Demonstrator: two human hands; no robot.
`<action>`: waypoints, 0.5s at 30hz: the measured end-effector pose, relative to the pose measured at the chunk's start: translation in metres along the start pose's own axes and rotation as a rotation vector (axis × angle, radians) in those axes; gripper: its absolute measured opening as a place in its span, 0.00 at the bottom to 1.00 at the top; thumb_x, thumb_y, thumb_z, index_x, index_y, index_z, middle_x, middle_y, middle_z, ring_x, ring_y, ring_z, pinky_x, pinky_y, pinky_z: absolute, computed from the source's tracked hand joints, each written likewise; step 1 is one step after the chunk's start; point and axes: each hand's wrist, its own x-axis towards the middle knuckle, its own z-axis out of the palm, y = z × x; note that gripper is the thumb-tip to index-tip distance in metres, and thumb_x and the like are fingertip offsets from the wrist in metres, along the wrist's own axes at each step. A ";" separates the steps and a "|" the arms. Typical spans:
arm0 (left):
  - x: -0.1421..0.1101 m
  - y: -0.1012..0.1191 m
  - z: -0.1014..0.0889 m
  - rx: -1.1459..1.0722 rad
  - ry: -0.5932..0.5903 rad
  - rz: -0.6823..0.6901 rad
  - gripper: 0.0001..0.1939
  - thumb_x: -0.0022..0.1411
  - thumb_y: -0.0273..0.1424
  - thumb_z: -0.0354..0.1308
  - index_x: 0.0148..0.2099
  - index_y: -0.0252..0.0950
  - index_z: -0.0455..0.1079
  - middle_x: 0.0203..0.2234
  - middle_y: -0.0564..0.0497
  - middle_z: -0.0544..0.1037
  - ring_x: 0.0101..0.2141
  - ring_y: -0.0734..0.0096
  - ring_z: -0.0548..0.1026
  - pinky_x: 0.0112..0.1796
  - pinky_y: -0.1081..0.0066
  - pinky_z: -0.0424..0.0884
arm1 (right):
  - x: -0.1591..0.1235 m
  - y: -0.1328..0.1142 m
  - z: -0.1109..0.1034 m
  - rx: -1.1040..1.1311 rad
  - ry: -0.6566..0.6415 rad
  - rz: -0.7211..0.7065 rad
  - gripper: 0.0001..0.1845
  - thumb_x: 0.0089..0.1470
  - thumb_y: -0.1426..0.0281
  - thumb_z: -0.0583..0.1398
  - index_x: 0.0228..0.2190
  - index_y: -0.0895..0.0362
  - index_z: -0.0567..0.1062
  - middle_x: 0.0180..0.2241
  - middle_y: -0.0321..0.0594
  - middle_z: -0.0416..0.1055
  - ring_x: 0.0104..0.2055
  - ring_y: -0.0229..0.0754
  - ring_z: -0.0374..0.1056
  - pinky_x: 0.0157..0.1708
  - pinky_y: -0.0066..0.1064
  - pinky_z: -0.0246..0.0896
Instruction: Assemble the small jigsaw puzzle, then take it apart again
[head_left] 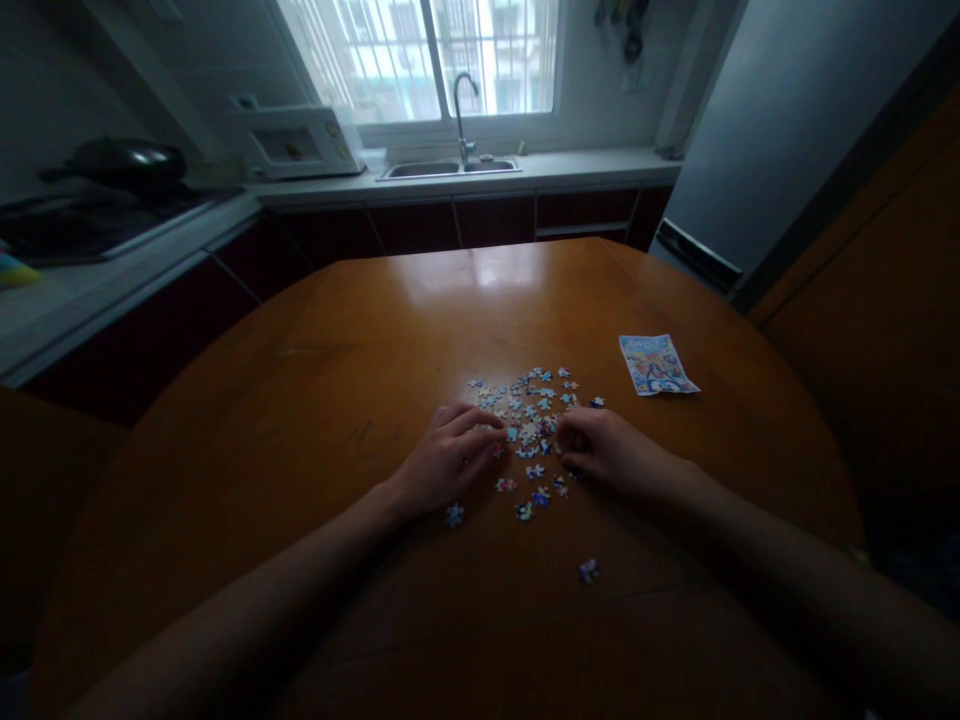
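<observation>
Many small jigsaw puzzle pieces (pixel 529 432) lie scattered in a loose cluster on the wooden table. At the cluster's left edge rests my left hand (pixel 450 455), fingers stretched out and apart, their tips beside a few pieces. On the right side, my right hand (pixel 600 445) is closed, its fingers curled in at the pieces. Whatever those fingers may hold is hidden. Single pieces lie nearer to me: one puzzle piece (pixel 454 515) below my left hand and another puzzle piece (pixel 589 571) toward the table's front.
A creased picture sheet (pixel 658 365) lies on the table (pixel 360 330) at the right, beyond my right hand. Past the table stand a counter with a sink (pixel 420 170), a microwave (pixel 292 142) and a wok (pixel 124 162) on the stove. A fridge (pixel 795 130) is at the right.
</observation>
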 end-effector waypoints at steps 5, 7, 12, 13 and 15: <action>-0.001 -0.002 0.001 -0.013 -0.011 -0.016 0.12 0.72 0.29 0.55 0.54 0.45 0.73 0.48 0.50 0.79 0.49 0.63 0.72 0.50 0.58 0.65 | 0.001 0.000 0.000 -0.024 0.057 -0.033 0.09 0.55 0.81 0.61 0.29 0.56 0.73 0.31 0.37 0.72 0.32 0.38 0.66 0.34 0.30 0.61; -0.002 -0.002 0.001 -0.015 -0.013 -0.018 0.12 0.71 0.29 0.55 0.54 0.46 0.73 0.48 0.51 0.79 0.49 0.63 0.72 0.50 0.59 0.65 | 0.002 0.001 0.000 -0.058 0.046 -0.080 0.10 0.57 0.81 0.59 0.28 0.56 0.74 0.34 0.39 0.73 0.34 0.38 0.67 0.36 0.30 0.63; -0.002 -0.001 0.001 -0.024 -0.011 -0.025 0.11 0.72 0.30 0.56 0.53 0.45 0.73 0.47 0.50 0.79 0.48 0.63 0.73 0.50 0.59 0.65 | -0.005 -0.007 -0.015 -0.101 -0.104 -0.158 0.10 0.58 0.80 0.60 0.30 0.55 0.78 0.37 0.40 0.74 0.37 0.38 0.69 0.39 0.30 0.65; -0.002 -0.001 0.001 -0.027 -0.006 -0.026 0.10 0.72 0.30 0.55 0.52 0.44 0.74 0.47 0.50 0.79 0.48 0.63 0.73 0.50 0.59 0.65 | -0.010 -0.013 -0.019 -0.103 -0.126 -0.154 0.10 0.58 0.80 0.60 0.31 0.55 0.78 0.37 0.40 0.75 0.38 0.38 0.70 0.39 0.30 0.65; -0.001 -0.001 0.001 -0.034 0.003 -0.032 0.10 0.72 0.30 0.55 0.52 0.44 0.74 0.47 0.50 0.79 0.49 0.64 0.73 0.50 0.59 0.66 | -0.023 -0.026 -0.025 -0.113 -0.211 -0.144 0.08 0.56 0.79 0.62 0.31 0.54 0.79 0.36 0.37 0.76 0.35 0.37 0.70 0.37 0.28 0.65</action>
